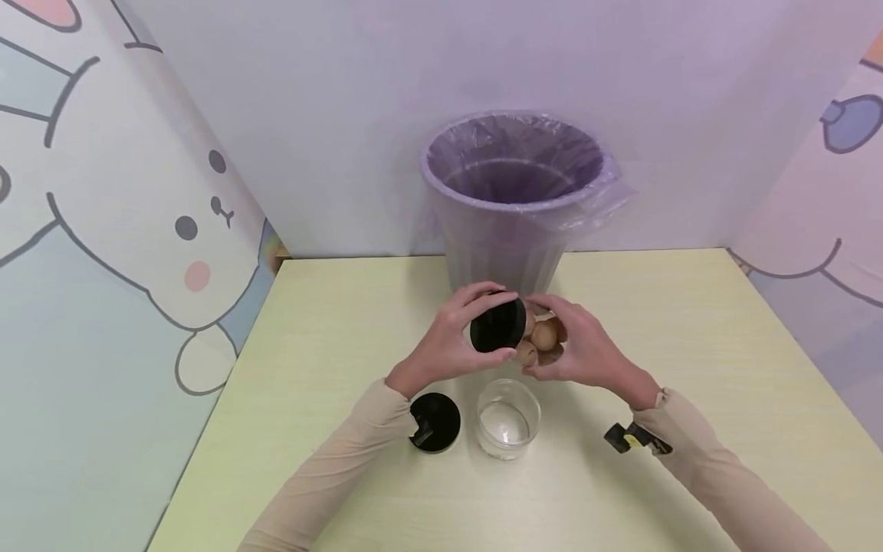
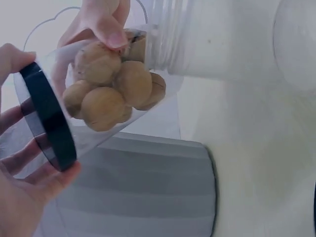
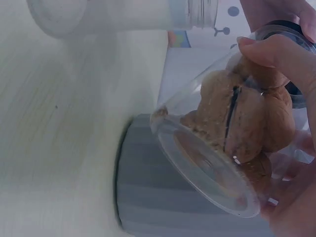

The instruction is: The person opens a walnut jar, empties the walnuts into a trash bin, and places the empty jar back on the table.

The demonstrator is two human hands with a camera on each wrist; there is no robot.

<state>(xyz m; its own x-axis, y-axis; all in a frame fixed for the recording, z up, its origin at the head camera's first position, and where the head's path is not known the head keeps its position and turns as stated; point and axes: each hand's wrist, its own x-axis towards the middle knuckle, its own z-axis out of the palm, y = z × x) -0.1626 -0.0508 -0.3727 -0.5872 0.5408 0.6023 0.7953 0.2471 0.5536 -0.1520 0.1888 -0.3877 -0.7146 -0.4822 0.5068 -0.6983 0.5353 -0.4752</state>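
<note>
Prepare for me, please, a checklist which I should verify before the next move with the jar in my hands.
1. Right hand grips the held jar: ok.
2. Left hand holds the black lid: ok, fingers and thumb are around its edge.
3. Black lid is unscrewed: cannot tell, the thread does not show clearly.
4. Held jar is upright: not ok, it is tilted, lid end higher.
5. Standing jar is upright and uncovered: ok.
6. Second lid is off the standing jar: ok, it lies beside it.
</note>
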